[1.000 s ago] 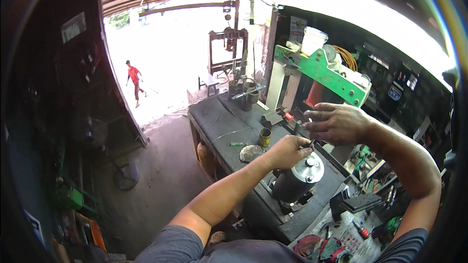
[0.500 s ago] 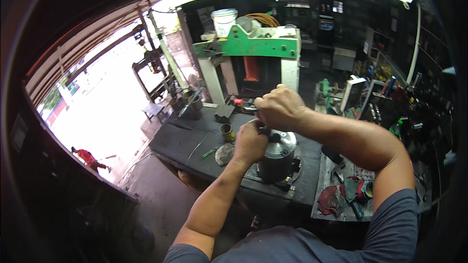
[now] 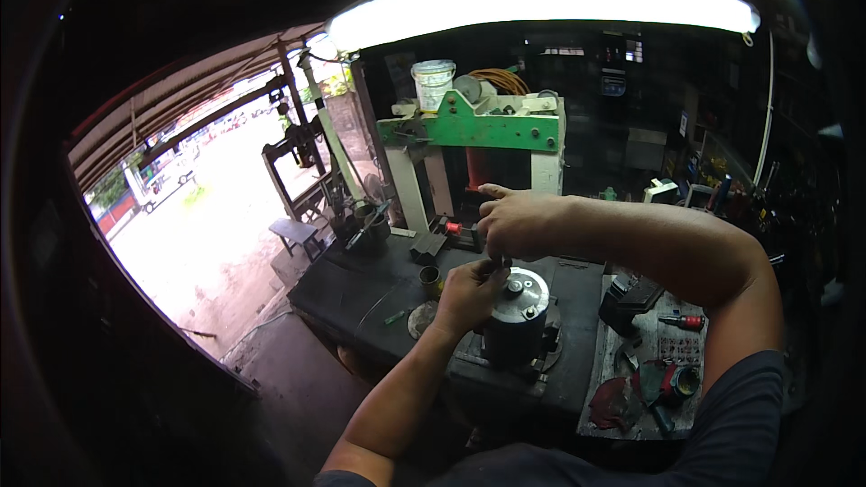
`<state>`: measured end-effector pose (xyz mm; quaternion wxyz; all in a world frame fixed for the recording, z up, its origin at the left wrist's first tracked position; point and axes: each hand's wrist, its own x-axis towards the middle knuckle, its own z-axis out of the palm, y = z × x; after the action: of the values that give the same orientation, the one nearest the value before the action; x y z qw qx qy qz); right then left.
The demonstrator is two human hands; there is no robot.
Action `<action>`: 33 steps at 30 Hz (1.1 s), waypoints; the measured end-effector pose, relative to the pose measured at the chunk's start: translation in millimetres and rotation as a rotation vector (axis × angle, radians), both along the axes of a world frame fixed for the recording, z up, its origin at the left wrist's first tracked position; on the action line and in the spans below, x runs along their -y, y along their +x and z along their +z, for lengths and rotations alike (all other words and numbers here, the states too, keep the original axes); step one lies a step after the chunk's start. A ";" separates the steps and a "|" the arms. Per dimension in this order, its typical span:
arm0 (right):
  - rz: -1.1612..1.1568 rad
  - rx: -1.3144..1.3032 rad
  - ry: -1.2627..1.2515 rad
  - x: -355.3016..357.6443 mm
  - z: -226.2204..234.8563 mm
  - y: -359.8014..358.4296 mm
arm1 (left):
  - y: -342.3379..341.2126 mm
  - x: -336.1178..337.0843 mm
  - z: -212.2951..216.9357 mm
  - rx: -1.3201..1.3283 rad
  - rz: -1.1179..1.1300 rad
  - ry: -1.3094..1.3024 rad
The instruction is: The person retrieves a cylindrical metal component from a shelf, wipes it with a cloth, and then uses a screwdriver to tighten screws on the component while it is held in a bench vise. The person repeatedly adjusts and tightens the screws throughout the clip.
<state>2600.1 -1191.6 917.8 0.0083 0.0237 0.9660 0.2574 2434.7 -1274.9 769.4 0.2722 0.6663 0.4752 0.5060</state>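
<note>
A dark cylinder with a shiny metal top (image 3: 534, 299) stands upright on the dark workbench (image 3: 334, 293), a round boss and bolts on its top. My left hand (image 3: 469, 298) is closed at the left edge of that top, and a small dark piece shows at its fingertips. Just above and beyond it, my right hand (image 3: 521, 225) is curled with the index finger partly stretched to the left. What the right hand grips is hidden by the hand itself. Left of the cylinder are an open tin (image 3: 431, 281), a flat round piece (image 3: 421, 319) and a small green tool (image 3: 394, 317).
A green and white press frame (image 3: 492, 132) rises behind the bench, with a white bucket (image 3: 434, 83) on top. On the right side, a tray (image 3: 600, 415) holds red rags (image 3: 615, 403) and a red-handled tool (image 3: 687, 322). A small bench (image 3: 295, 233) stands by the bright doorway.
The view has tilted, so the scene sits lower. My right hand has turned, and the shiny metal end beside it no longer shows. The person in red has left the view at the doorway.
</note>
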 end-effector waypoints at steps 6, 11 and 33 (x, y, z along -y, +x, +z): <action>-0.261 0.201 -0.175 -15.4 -5.7 -15.4 | -4.1 -4.2 1.9 -0.084 -0.013 -0.091; -0.016 -0.155 -0.189 -13.1 -23.8 -18.6 | 1.7 -12.3 -5.5 -0.031 -0.037 -0.079; -0.270 0.125 -0.076 21.9 10.7 -7.2 | 4.7 -9.9 -13.8 0.095 -0.071 0.070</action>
<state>2593.0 -1213.5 928.5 0.1040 0.1371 0.9606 0.2181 2439.3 -1265.0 755.6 0.2886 0.6671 0.4200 0.5434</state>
